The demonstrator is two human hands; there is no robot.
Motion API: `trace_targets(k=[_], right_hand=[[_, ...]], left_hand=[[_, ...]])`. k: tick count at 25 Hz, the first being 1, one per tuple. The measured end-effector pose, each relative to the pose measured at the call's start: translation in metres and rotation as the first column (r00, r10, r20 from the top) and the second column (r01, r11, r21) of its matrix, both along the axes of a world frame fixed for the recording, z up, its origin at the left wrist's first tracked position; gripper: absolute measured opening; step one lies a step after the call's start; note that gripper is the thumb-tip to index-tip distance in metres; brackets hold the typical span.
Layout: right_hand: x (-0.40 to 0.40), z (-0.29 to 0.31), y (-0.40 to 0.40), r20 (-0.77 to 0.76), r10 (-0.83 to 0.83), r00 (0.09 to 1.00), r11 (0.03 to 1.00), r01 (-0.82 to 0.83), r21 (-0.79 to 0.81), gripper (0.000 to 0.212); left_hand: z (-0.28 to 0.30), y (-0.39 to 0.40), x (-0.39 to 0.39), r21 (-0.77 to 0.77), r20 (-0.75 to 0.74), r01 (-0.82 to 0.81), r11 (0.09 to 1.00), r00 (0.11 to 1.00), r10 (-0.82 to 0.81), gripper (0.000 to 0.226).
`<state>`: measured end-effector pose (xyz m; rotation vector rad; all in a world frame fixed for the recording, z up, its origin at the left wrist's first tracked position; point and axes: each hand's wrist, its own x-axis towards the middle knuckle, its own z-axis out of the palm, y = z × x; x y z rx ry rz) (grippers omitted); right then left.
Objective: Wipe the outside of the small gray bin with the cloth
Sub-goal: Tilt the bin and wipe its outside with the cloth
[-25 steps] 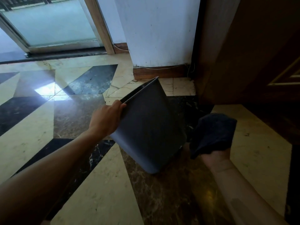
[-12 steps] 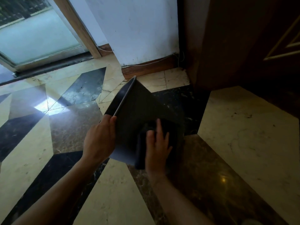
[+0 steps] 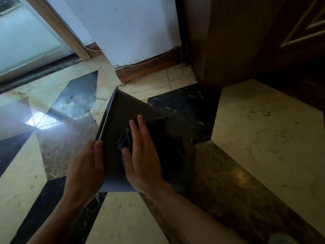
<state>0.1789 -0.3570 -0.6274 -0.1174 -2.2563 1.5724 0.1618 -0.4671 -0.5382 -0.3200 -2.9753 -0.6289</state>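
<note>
The small gray bin (image 3: 121, 124) is seen tipped over on its side above the marble floor (image 3: 263, 131), its open mouth turned to the left and its base hidden in shadow to the right. Its walls are plain, matte and dark gray, and they widen from the base toward a thin rim that catches a line of light along the left edge. The near lower corner appears paler where daylight falls on it.

The rim is gripped at its near end by the left hand (image 3: 86, 166), whose fingers (image 3: 97, 147) are curled closed around the edge. The upper side wall is covered by the right hand (image 3: 140, 155), which is laid flat with its fingers (image 3: 140, 124) spread open and extended, pressing the dark cloth (image 3: 156, 127) against the wall. The cloth is bunched beside the thumb and spread out to the right of the palm; its far edge is lost in shadow.

The bin is placed at the middle of the view, over the meeting of cream, brown and black floor slabs. A white wall (image 3: 133, 27) with a wooden skirting board (image 3: 146, 67) is seen on the far side, near the rim's far tip but apart from it. Dark wooden panelling (image 3: 246, 41) stands to the far right, and a glass door (image 3: 22, 43) to the far left. Bare floor is left open to the left, right and near sides of the bin.
</note>
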Motion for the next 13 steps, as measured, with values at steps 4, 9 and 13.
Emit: trace_targets(k=[4, 9, 13], right_hand=[[-0.007, -0.029, 0.015, 0.319, -0.229, 0.919, 0.936, 0.119, 0.330, 0.060], [-0.005, -0.059, 0.039, 0.519, -0.294, 0.802, 0.948, 0.176, 0.264, 0.066], [0.006, -0.068, 0.059, 0.491, -0.341, 0.802, 0.925, 0.379, 0.025, 0.060]], left_hand=[[-0.003, -0.003, -0.004, 0.005, 0.000, -0.036, 0.999, 0.999, 0.036, 0.032], [-0.003, -0.006, -0.007, 0.016, 0.022, -0.052, 0.999, 0.998, 0.052, 0.032], [-0.002, 0.000, -0.003, 0.027, 0.000, -0.033, 0.999, 0.999, 0.033, 0.030]])
